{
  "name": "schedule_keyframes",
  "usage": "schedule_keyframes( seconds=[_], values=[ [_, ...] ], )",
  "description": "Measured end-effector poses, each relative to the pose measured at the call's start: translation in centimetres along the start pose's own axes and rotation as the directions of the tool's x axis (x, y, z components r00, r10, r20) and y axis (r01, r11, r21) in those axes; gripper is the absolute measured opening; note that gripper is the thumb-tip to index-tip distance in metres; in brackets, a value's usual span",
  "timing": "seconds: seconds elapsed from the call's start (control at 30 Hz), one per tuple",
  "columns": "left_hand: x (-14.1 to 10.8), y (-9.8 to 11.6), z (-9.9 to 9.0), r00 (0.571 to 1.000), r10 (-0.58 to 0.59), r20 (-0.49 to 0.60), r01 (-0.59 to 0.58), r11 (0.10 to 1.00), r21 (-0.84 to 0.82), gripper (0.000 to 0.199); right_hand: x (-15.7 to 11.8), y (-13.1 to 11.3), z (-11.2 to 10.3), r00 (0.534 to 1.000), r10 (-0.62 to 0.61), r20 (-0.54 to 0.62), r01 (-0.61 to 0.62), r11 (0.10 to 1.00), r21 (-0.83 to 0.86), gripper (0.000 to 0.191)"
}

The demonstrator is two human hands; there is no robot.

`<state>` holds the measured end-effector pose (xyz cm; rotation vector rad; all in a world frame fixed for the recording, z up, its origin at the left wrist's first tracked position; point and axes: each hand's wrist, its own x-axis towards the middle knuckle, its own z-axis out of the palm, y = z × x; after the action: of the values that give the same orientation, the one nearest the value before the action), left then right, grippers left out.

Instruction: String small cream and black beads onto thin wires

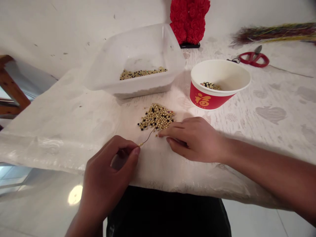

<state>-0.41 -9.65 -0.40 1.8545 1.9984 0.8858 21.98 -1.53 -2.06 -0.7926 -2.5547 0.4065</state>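
Between thumb and forefinger, my left hand pinches a thin dark wire with a few pale beads at the fingertips. The wire's far end reaches the near edge of a pile of small beads, mostly beige with some black ones. My right hand rests at the pile's lower right, its forefinger stretched toward a few loose beads and the thumb apart from it. Nothing shows between its fingers.
Behind the pile stands a white plastic tub with beads inside. A red and white paper bowl holding beads is at its right. Farther back are red-handled scissors, a bundle of coloured wires and a red rose figure.
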Motion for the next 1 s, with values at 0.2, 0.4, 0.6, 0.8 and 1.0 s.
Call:
schedule_keyframes(
  seconds=[0.2,0.4,0.6,0.8,1.0],
  values=[
    [-0.6,-0.1,-0.4,0.999,0.029,0.046,-0.031,0.998,0.058,0.004,-0.1,0.1,0.0,0.999,0.032,-0.033,-0.031,0.999,0.036,0.025],
    [-1.3,-0.1,-0.7,0.995,0.048,0.088,-0.056,0.994,0.093,0.006,-0.2,0.1,0.1,0.999,0.028,-0.022,-0.028,1.0,0.014,0.027],
    [-1.4,0.2,-0.7,0.99,0.086,0.108,-0.099,0.988,0.119,0.008,-0.1,0.1,0.1,0.999,0.042,0.021,-0.042,0.999,0.0,0.027],
    [-1.3,0.3,-0.4,0.991,0.073,0.109,-0.085,0.99,0.113,0.007,0.0,0.0,0.0,0.999,0.036,0.035,-0.036,0.999,-0.02,0.028],
    [-1.3,0.4,-0.3,0.99,0.082,0.119,-0.094,0.991,0.095,0.008,0.0,0.0,0.1,0.999,0.034,0.006,-0.034,0.999,0.01,0.027]
  ],
)
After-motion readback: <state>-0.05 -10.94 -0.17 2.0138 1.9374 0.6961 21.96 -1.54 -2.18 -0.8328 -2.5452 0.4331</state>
